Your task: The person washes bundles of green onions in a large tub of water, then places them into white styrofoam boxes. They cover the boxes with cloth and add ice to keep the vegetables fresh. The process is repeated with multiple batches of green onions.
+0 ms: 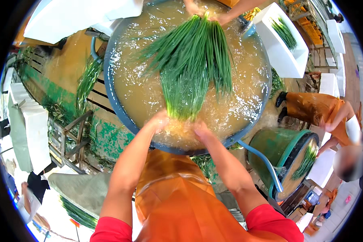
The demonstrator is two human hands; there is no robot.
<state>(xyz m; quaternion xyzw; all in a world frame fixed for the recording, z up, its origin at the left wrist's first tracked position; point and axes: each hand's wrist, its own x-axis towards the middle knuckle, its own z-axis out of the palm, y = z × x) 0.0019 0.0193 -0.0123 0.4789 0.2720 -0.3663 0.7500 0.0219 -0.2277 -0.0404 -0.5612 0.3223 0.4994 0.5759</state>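
Note:
A thick bundle of long green onions (186, 80) lies fanned out in the muddy water of a big round blue tub (111, 97). My left hand (159, 121) grips the root end of the bundle from the left. My right hand (201, 131) grips the same root end from the right, at the water's near edge. Both hands are partly in the splashing water. Across the tub, another person's hands (218, 14) hold a second bundle whose leaves overlap mine.
A white foam crate (284, 60) with more greens stands at the tub's right. A green bucket (276, 149) with water and greens sits lower right, a blue hose (262, 159) running to it. A crouching person in orange (322, 109) is at right. Wooden pallets (74, 137) and loose greens lie left.

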